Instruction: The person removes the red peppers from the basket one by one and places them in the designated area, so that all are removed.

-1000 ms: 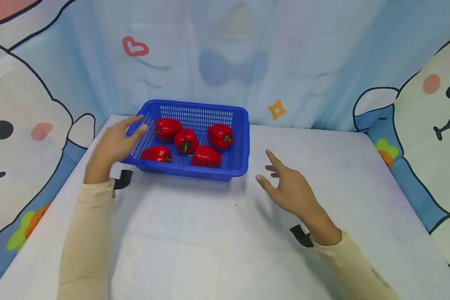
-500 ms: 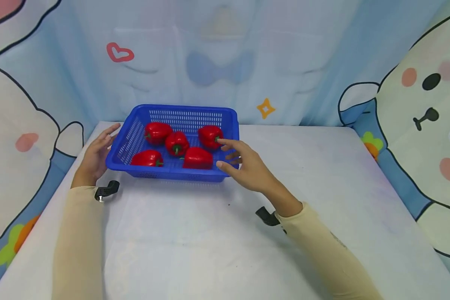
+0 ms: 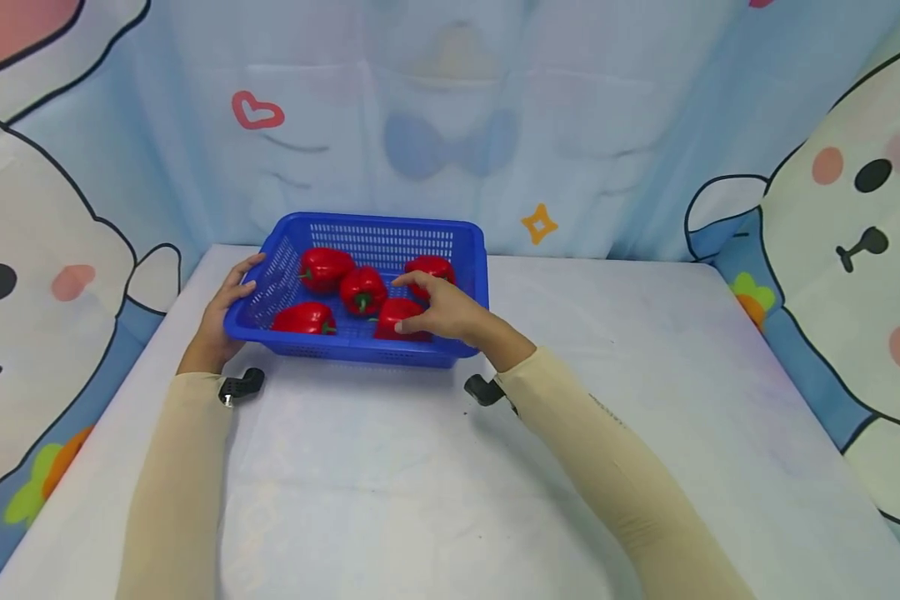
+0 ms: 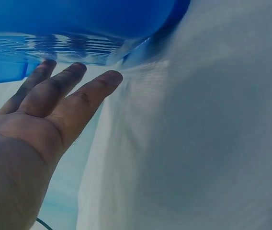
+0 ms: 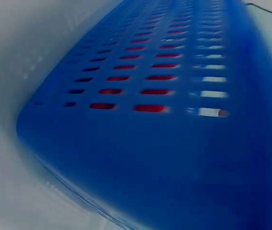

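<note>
A blue plastic basket (image 3: 360, 350) with slotted walls holds several red bell peppers (image 3: 326, 268). My left hand (image 3: 221, 321) is at the basket's left end, fingers extended along the outside of its rim. From the left wrist, those fingers (image 4: 85, 93) look fairly straight beneath the blue rim. Over the basket's right part hangs my right hand (image 3: 450, 312), thumb and forefinger spread apart. Its thumb overlaps the front-right pepper (image 3: 392, 310); contact is unclear. Behind the fingers another pepper (image 3: 431, 267) is partly hidden. The right wrist view shows only the basket wall (image 5: 150, 153), the hand hidden.
The basket stands at the back of a table with a white cloth (image 3: 390, 475). Close behind it hangs a pale blue curtain (image 3: 585, 125) with cartoon prints, which also lines both sides. Black wrist straps (image 3: 243, 383) sit on both arms.
My right hand has moved left, from beside the basket to over its right part. My left hand has come down from over the left rim to the outside of the basket's left end.
</note>
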### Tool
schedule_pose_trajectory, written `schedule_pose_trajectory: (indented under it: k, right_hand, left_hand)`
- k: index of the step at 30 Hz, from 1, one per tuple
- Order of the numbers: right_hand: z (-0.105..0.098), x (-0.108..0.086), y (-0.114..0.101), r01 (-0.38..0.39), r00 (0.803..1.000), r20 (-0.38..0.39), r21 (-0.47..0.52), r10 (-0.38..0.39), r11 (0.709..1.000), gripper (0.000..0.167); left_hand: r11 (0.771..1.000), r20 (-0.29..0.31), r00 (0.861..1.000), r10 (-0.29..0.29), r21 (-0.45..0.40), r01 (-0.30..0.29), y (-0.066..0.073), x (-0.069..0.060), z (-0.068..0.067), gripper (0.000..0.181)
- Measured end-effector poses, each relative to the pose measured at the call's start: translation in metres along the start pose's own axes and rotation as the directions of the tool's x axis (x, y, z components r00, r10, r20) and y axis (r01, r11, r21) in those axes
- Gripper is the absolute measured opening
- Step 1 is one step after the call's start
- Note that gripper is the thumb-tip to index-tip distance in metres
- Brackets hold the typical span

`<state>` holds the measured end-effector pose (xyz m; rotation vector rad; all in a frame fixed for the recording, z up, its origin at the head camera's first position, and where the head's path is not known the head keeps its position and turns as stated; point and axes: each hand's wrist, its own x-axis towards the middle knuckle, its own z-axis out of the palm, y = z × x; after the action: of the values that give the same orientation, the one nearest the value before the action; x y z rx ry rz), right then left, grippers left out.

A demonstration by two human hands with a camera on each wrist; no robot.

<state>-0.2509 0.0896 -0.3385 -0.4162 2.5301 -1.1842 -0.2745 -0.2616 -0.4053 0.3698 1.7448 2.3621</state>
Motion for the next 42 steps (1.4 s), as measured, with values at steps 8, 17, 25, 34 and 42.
schedule_pose_trajectory:
  k: [8, 17, 25, 34, 42]
  right_hand:
    - [0.013, 0.023, 0.004, -0.076, 0.995, 0.051, -0.156, 0.085, 0.985, 0.075]
    - [0.009, 0.025, 0.0, -0.069, 0.996, 0.041, -0.215, 0.079, 0.974, 0.067]
    - [0.004, 0.02, 0.001, -0.049, 0.999, -0.025, -0.134, 0.046, 0.99, 0.072]
    - [-0.037, 0.007, -0.015, 0.003, 0.989, -0.148, 0.009, -0.002, 1.0, 0.068]
    - [-0.09, 0.0, 0.006, -0.018, 0.936, -0.35, 0.061, 0.038, 0.998, 0.075]
  left_hand:
    - [1.0, -0.013, 1.0, 0.008, 0.015, -0.008, -0.002, 0.004, 0.005, 0.046]
    - [1.0, -0.037, 0.999, 0.013, 0.022, -0.013, 0.001, 0.007, 0.005, 0.048]
    - [0.999, -0.029, 0.999, 0.014, 0.041, -0.013, -0.002, 0.008, 0.004, 0.049]
    - [0.998, -0.043, 0.999, 0.008, 0.063, -0.005, -0.004, 0.005, 0.0, 0.05]
    - [0.998, -0.046, 0.999, 0.015, 0.059, -0.012, -0.005, 0.004, 0.0, 0.05]
